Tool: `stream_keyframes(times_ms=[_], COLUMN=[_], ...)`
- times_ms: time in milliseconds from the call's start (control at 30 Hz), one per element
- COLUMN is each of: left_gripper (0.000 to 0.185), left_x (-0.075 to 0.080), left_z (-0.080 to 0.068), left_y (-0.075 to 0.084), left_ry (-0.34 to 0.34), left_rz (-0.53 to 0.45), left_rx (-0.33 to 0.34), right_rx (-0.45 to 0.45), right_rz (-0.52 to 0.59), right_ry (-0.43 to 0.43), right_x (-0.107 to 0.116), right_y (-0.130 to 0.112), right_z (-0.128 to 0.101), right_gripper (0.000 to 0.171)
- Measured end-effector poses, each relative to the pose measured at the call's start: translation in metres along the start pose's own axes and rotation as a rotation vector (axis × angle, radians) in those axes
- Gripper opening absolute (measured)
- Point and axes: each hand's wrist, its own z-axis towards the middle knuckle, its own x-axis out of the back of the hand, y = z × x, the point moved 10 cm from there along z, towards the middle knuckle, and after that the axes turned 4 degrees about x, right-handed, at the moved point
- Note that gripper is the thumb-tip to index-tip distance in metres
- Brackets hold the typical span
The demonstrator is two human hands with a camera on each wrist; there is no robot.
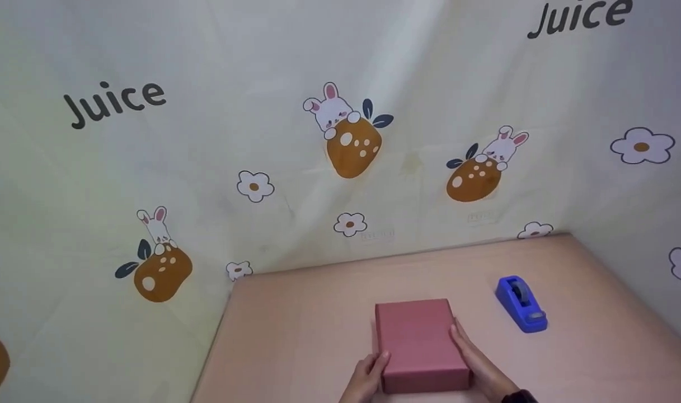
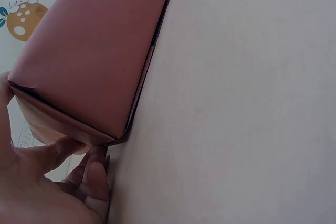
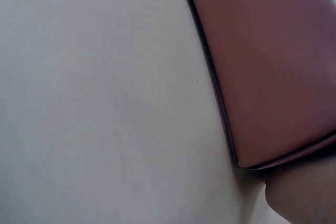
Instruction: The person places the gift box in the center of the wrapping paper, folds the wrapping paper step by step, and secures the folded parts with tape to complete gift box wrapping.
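A pinkish-red rectangular box [image 1: 417,337] lies flat near the front of the table, its broad face up. The left hand [image 1: 367,376] grips its near left corner, thumb on the upper edge. In the left wrist view that hand's fingers [image 2: 96,179] curl at the lower edge of the box [image 2: 97,51]. On the opposite side the right hand [image 1: 480,364] holds the right edge, with its thumb along the top. Only a small part of the right hand [image 3: 302,192] shows in the right wrist view, below the corner of the box [image 3: 268,72].
A blue tape dispenser [image 1: 522,304] stands to the right of the box, farther back. The table [image 1: 295,313] has a light pinkish-beige cover. Behind and beside it hangs a pale curtain [image 1: 217,140] printed with rabbits, fruit and flowers.
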Motion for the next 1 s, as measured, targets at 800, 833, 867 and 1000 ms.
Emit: stream_keyframes(times_ms=[800, 833, 867, 1000], left_gripper=[0.072, 0.072, 0.072, 0.071], left_x=[-0.001, -0.001, 0.0, 0.001], left_z=[0.002, 0.001, 0.001, -0.001], left_y=[0.005, 0.005, 0.005, 0.0], left_ry=[0.057, 0.062, 0.064, 0.066], left_rz=[0.03, 0.032, 0.035, 0.042], left_rx=[-0.005, -0.007, -0.007, -0.003], right_rx=[0.019, 0.025, 0.027, 0.016], right_rz=[-0.077, -0.099, -0.115, -0.14], right_ry=[0.072, 0.083, 0.094, 0.107], right_x=[0.01, 0.011, 0.012, 0.012], right_y=[-0.005, -0.006, -0.006, -0.002], right_z=[-0.001, 0.0, 0.0, 0.0], right_gripper=[0.086, 0.087, 0.087, 0.088])
